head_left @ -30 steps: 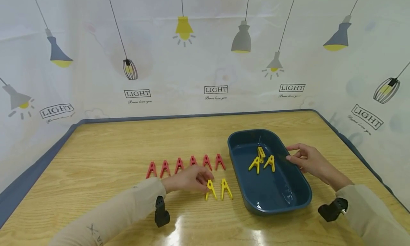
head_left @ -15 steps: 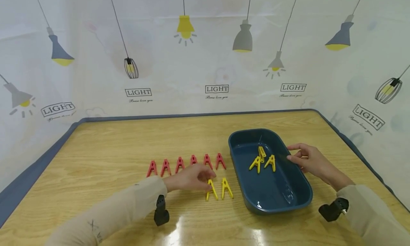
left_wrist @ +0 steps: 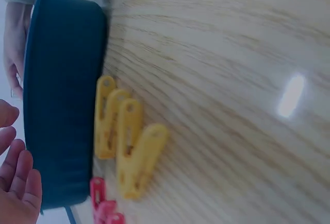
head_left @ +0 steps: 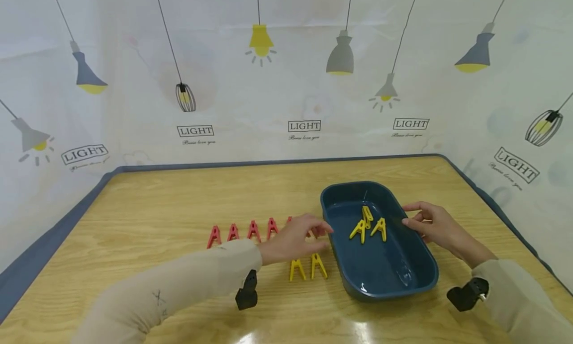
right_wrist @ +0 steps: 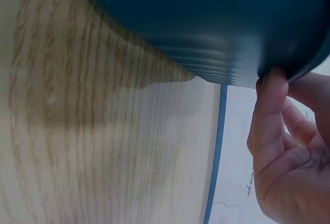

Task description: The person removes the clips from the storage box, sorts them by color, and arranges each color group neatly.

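Observation:
My left hand hovers above the table by the blue basin's left rim, fingers spread and holding nothing. Beneath it, two yellow clothespins stand side by side; the left wrist view shows these yellow clothespins close to the basin wall. A row of red clothespins lies behind the hand, which partly hides those on the right. Inside the dark blue basin are three yellow clothespins. My right hand pinches the basin's right rim, with thumb and finger meeting at the edge in the right wrist view.
The wooden table ends at a blue-edged white backdrop printed with lamps. Black wrist cameras sit on both sleeves. Light reflects off the table's front part.
My left hand has lifted off the left yellow clothespin and moved right and slightly back, toward the basin rim. The right hand and the basin have stayed put.

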{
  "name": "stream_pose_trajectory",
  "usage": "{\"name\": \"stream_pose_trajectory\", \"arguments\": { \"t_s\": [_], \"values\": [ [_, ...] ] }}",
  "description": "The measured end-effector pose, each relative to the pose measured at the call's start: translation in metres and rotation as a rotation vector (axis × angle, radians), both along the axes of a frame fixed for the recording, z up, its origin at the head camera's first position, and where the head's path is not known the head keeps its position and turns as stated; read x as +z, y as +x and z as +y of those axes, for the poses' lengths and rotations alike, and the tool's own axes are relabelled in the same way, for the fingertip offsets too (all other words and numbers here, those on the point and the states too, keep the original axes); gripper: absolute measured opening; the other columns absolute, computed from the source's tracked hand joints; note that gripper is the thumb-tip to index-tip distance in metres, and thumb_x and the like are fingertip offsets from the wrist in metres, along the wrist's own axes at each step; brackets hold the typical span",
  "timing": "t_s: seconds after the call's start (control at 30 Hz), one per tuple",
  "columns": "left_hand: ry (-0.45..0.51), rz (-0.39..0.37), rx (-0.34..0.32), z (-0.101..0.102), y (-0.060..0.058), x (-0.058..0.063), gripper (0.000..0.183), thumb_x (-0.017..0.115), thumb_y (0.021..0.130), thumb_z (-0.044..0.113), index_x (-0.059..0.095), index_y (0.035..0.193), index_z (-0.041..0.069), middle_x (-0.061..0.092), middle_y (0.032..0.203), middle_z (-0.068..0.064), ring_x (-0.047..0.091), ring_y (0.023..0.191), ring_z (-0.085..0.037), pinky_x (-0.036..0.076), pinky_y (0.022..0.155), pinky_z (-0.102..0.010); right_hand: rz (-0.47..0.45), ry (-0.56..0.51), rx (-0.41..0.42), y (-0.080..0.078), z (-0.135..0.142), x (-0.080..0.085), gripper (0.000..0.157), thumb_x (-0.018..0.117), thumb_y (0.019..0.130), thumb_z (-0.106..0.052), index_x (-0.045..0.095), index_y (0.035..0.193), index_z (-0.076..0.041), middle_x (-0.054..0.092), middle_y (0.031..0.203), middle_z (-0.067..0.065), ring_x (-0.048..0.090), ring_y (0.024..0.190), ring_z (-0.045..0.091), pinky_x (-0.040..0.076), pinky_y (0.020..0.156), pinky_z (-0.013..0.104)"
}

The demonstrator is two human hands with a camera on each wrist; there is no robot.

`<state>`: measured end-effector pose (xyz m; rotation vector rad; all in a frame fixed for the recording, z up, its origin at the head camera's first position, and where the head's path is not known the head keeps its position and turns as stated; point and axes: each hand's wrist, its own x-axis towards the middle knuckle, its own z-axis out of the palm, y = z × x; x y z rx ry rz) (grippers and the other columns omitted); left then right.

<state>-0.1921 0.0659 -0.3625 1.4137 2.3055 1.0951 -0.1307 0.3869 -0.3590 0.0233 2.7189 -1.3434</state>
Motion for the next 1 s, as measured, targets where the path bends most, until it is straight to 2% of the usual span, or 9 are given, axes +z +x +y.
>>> {"name": "stream_pose_trajectory", "arguments": {
  "t_s": [0.07,0.23,0.33,0.47,0.73,1.0],
  "values": [
    [-0.019,0.006,-0.022,0.007,0.003,0.006,0.025,0.060,0.084,0.013,0.059,0.107,0.002,0.057,0.100,-0.010,0.052,0.089,-0.022,0.044,0.078,-0.031,0.003,-0.007,0.006,0.000,0.000,0.000,0.053,0.053,0.089,-0.028,0.037,0.127,0.005,0.059,0.089,0.014,0.057,0.072,0.020,0.050,0.058,0.033],
    [-0.093,0.060,-0.072,0.024,0.003,0.018,0.023,0.060,0.085,0.019,0.061,0.105,0.009,0.056,0.099,-0.003,0.052,0.090,-0.013,0.043,0.078,-0.022,0.005,-0.009,0.007,0.001,0.000,0.000,0.053,0.053,0.089,-0.028,0.037,0.127,0.005,0.059,0.090,0.015,0.057,0.073,0.020,0.050,0.059,0.033],
    [-0.174,0.063,-0.094,0.035,0.000,0.024,0.025,0.061,0.085,0.021,0.060,0.108,0.010,0.055,0.101,-0.002,0.051,0.091,-0.011,0.041,0.078,-0.017,0.006,-0.006,0.007,0.001,0.000,0.000,0.053,0.053,0.089,-0.028,0.037,0.127,0.005,0.059,0.090,0.014,0.057,0.073,0.020,0.050,0.059,0.033],
    [-0.302,0.057,-0.127,0.051,-0.011,0.028,0.033,0.061,0.084,0.023,0.057,0.113,0.007,0.055,0.108,-0.005,0.051,0.095,-0.012,0.040,0.078,-0.016,0.006,-0.009,0.010,0.000,0.000,-0.001,0.053,0.053,0.089,-0.028,0.037,0.127,0.005,0.059,0.090,0.014,0.057,0.072,0.019,0.050,0.059,0.033],
    [-0.426,0.073,-0.135,0.086,-0.032,0.027,0.038,0.061,0.084,0.024,0.055,0.118,0.009,0.056,0.110,-0.004,0.052,0.096,-0.010,0.041,0.077,-0.017,0.010,-0.020,0.015,0.000,0.001,-0.001,0.052,0.053,0.089,-0.027,0.037,0.127,0.005,0.058,0.088,0.013,0.056,0.071,0.019,0.050,0.058,0.033],
    [-0.521,-0.011,-0.111,0.113,-0.036,0.019,0.045,0.064,0.082,0.024,0.050,0.123,0.011,0.053,0.117,-0.005,0.050,0.104,-0.013,0.042,0.077,-0.019,0.012,-0.016,0.007,0.000,0.002,0.000,0.051,0.053,0.089,-0.027,0.038,0.126,0.005,0.058,0.086,0.013,0.053,0.067,0.018,0.049,0.056,0.033]
  ]
}}
